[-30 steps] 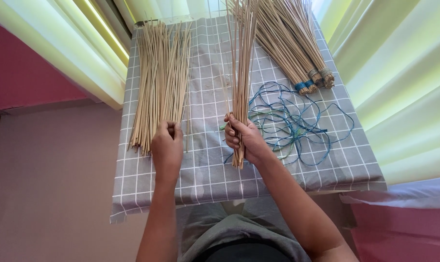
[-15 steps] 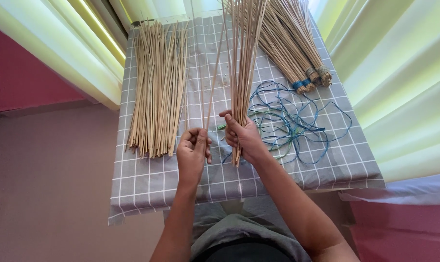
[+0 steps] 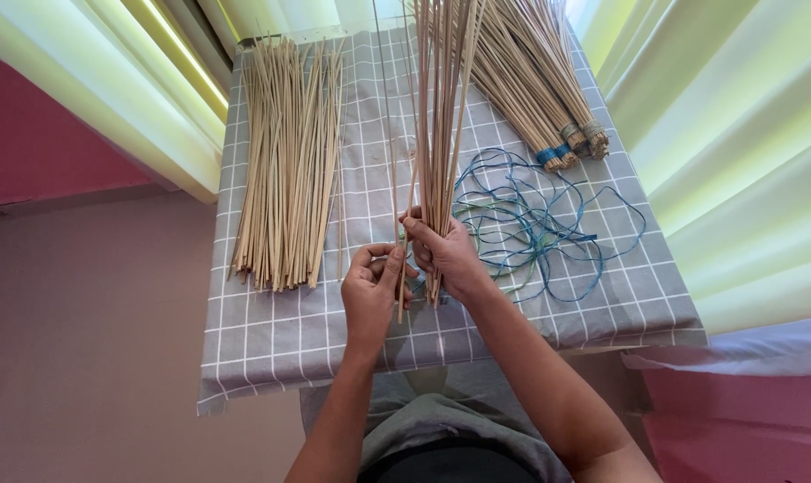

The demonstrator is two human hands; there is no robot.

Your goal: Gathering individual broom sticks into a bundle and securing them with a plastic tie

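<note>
Left hand (image 3: pixel 376 277) left the loose sticks (image 3: pixel 285 161); now seemingly pinches one stick (image 3: pixel 404 268).

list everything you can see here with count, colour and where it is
held sticks: one bunch, tan, upright over the middle of the table, gripped near the lower end
loose sticks: one flat pile, tan, on the left side of the table
tied bundles: at least two, tan with blue and straw-coloured bindings, far right of the table
string: one loose tangle, blue and green, right of the held sticks
tablecloth: one, grey with white grid, covering the table
curtains: pale yellow-green, both sides
wall: pink, at left
left hand: one, at the lower end of the held sticks, fingers curled around a single stick
right hand: one, closed round the held sticks
</note>
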